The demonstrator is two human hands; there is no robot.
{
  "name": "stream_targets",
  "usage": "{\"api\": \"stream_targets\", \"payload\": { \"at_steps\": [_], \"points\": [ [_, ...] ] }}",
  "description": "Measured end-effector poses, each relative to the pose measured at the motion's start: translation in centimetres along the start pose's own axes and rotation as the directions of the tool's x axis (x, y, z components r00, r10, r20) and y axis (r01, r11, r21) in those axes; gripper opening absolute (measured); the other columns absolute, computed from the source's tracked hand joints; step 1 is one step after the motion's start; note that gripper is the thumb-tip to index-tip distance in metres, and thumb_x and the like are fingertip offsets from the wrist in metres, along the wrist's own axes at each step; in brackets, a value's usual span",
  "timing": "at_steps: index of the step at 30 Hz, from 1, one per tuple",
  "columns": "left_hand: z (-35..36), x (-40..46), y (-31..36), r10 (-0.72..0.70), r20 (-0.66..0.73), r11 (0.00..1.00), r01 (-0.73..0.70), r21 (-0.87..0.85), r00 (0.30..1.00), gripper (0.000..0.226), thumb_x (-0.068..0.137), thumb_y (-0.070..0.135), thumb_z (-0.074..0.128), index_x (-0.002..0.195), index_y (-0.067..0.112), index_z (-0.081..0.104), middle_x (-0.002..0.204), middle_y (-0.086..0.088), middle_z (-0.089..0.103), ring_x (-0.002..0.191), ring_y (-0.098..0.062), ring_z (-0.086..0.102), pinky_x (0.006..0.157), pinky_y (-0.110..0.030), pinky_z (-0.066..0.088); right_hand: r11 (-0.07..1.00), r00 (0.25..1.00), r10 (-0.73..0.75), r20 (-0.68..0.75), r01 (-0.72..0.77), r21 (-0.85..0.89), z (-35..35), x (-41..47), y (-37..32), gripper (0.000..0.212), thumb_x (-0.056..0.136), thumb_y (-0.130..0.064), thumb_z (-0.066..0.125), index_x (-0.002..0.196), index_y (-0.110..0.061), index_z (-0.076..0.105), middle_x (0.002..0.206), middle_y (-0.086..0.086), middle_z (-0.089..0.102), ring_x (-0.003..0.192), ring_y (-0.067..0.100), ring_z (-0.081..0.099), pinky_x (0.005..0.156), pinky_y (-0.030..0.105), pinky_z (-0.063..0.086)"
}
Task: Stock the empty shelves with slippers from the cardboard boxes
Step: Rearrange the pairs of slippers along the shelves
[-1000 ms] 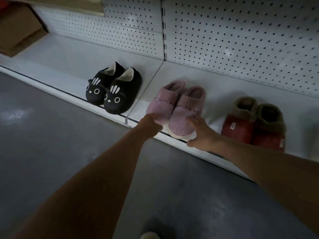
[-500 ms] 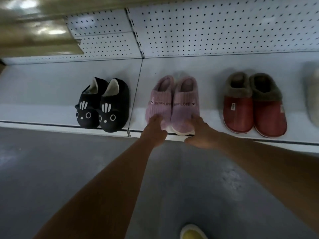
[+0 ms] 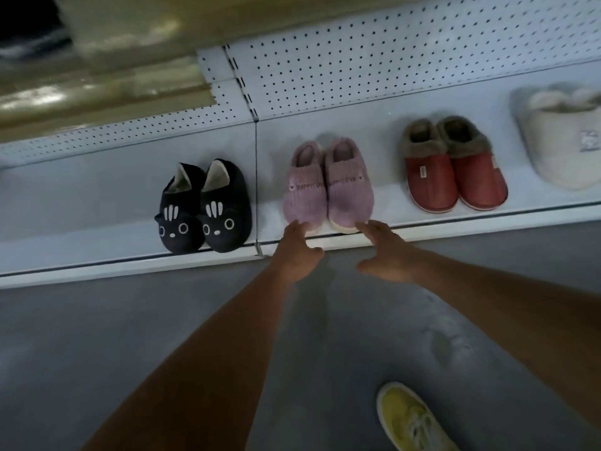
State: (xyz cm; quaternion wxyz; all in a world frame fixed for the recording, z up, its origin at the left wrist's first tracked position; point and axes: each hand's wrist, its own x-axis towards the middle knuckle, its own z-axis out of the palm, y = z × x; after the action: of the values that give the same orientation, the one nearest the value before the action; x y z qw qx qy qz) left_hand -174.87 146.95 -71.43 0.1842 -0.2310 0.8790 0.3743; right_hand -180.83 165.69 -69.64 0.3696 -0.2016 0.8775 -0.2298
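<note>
Both hands have eased back from the pair of pink ribbed-knit slippers, which they were pressing at the toes half a second ago, and the head camera has tilted so that more of the row shows on the right.

From the head view, the left hand has its grip spread, fingers straight, the fingertips just at the toe of the left pink slipper; whether they touch it cannot be told. The right hand is spread likewise, its fingertips at the toe of the right pink slipper. Neither hand holds anything.

The pink pair stands side by side on the white metal bottom shelf, toes at the front edge, just right of the seam between two shelf panels. To its left sits a pair of black cat-face slippers; to its right, apart from it, a pair of red slippers with brown fleece cuffs, and beyond those a cream fluffy slipper at the frame edge. A white pegboard back panel rises behind the shelf. On the grey concrete floor below, a yellow sneaker shows.
</note>
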Motion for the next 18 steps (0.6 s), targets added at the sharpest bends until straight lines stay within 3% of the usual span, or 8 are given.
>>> {"api": "stream_targets", "payload": {
  "at_steps": [5, 9, 18],
  "points": [
    [-2.3, -5.1, -3.2, 0.007, -0.134, 0.998, -0.017, -0.068, 0.991, 0.059, 0.088, 0.009, 0.064, 0.143, 0.005, 0.042, 0.149, -0.016, 0.036, 0.141, -0.025, 0.033, 0.115, -0.030, 0.025, 1.000, 0.999, -0.011, -0.047, 0.012, 0.022, 1.8, -2.6, -4.8, 0.091, 0.080, -0.018, 0.070, 0.153, -0.031, 0.017, 0.156, 0.010, 0.015, 0.139, 0.029, 0.032, 0.110, 0.036, 0.035],
    [-4.8, -6.4, -8.1, -0.075, -0.229, 0.983, 0.034, -0.179, 0.971, 0.055, 0.084, 0.005, 0.066, 0.137, 0.004, 0.049, 0.140, -0.016, 0.043, 0.132, -0.027, 0.043, 0.110, -0.030, 0.032, 0.999, 0.995, -0.049, -0.082, 0.050, 0.007, 4.5, -2.3, -8.4, 0.085, 0.083, -0.017, 0.066, 0.152, -0.030, 0.019, 0.151, 0.009, 0.023, 0.135, 0.027, 0.038, 0.107, 0.037, 0.037],
    [-13.2, -3.7, -21.5, -0.085, -0.343, 0.994, 0.056, -0.094, 0.936, 0.082, 0.082, 0.021, 0.075, 0.151, 0.020, 0.030, 0.150, -0.013, 0.031, 0.136, -0.031, 0.036, 0.112, -0.036, 0.030, 0.983, 0.967, 0.000, -0.256, 0.048, 0.179, 14.5, 5.8, -17.0, 0.090, 0.079, -0.020, 0.074, 0.151, -0.028, 0.019, 0.145, 0.013, 0.028, 0.131, 0.029, 0.039, 0.105, 0.035, 0.036]
  ]
}}
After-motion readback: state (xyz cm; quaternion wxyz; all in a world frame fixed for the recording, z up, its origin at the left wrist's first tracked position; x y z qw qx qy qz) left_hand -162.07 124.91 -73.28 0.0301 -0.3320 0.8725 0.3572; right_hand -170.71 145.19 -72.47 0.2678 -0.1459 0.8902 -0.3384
